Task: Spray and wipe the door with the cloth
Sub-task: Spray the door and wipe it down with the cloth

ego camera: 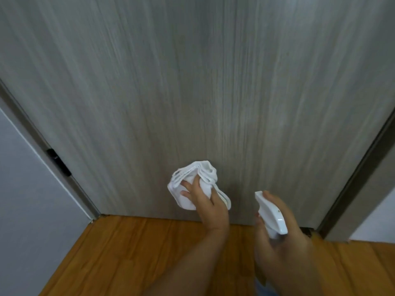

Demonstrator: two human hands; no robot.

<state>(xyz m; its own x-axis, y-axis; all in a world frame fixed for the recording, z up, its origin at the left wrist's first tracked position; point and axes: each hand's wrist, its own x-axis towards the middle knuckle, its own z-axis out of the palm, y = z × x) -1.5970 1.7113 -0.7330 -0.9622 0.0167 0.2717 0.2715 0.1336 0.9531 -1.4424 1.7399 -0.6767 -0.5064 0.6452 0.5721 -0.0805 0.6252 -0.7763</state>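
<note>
Wiping step in hand, low on the grey wood-grain door (192,82), just above the brown wooden floor (128,253). Left hand (206,201) pressing the bunched white cloth (192,182) against the panel, fingers (188,185) curled into its folds. Right hand (277,238) clamped round the white plastic spray bottle (271,212), nozzle toward the door, just beside the cloth. Next, probably: firm strokes across the unwiped patches, or 1 more spray.

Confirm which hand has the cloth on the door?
The left hand: it presses the white cloth against the door. The right hand holds the spray bottle.
</note>
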